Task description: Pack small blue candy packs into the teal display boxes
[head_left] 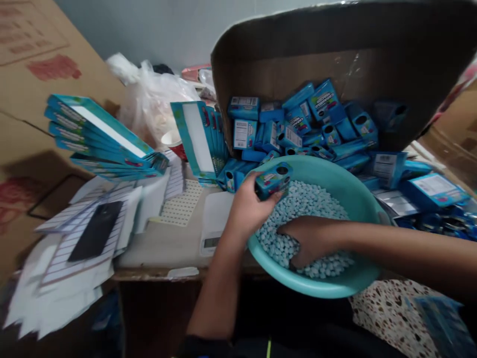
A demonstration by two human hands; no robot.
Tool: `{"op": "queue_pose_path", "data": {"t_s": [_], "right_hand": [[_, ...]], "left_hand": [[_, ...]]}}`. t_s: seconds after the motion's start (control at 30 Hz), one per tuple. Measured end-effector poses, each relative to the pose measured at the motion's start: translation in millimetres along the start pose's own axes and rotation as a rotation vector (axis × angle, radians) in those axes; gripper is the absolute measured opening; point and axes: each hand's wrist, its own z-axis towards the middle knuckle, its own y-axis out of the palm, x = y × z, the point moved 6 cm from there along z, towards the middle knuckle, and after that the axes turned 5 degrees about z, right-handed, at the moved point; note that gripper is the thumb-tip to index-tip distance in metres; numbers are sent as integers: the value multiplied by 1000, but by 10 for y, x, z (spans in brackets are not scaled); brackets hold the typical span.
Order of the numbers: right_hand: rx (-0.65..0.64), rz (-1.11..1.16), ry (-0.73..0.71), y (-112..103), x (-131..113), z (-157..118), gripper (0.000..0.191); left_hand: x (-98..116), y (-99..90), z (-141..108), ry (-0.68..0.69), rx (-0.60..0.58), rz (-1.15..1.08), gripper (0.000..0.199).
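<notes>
My left hand (249, 204) is closed around a small blue candy box (275, 180), tilted over the far left rim of a turquoise basin (372, 209). A dark round opening shows on the box's upper face. Small light-blue candies (316, 196) fill the bottom of the basin. Among them, my right hand (311, 238) reaches in from the right, thumb and fingers curled around some candies; the fingertips are buried. Beside the basin, to the left, a white digital scale (216, 219) lies on the table, partly hidden by my left forearm.
Behind the basin, a large open carton (290, 59) holds many blue boxes (246, 134). Stacked blue display trays (100, 134) and more upright trays (197, 139) stand left. Papers (48, 288), a black phone (97, 231), a dotted sheet (182, 204) and a paper cup (174, 141) lie nearby.
</notes>
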Motion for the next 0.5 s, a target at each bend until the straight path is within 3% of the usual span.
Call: {"op": "queue_pose_path", "data": {"t_s": [0.2, 0.27, 0.33, 0.4, 0.47, 0.5], "right_hand": [[-20, 58, -38, 49, -18, -7, 60], [-28, 60, -29, 61, -17, -10, 56], [-38, 52, -18, 75, -13, -17, 57], [-42, 36, -4, 86, 0, -26, 59], [-30, 11, 15, 89, 27, -36, 60], [-19, -3, 28, 87, 46, -40, 63]], "left_hand": [[92, 165, -191, -25, -186, 454, 60], [147, 185, -236, 39, -167, 497, 58], [213, 86, -329, 146, -5, 478, 50], [221, -148, -537, 239, 267, 422, 36], [105, -429, -851, 272, 500, 410, 19], [7, -551, -1016, 267, 560, 442, 12]]}}
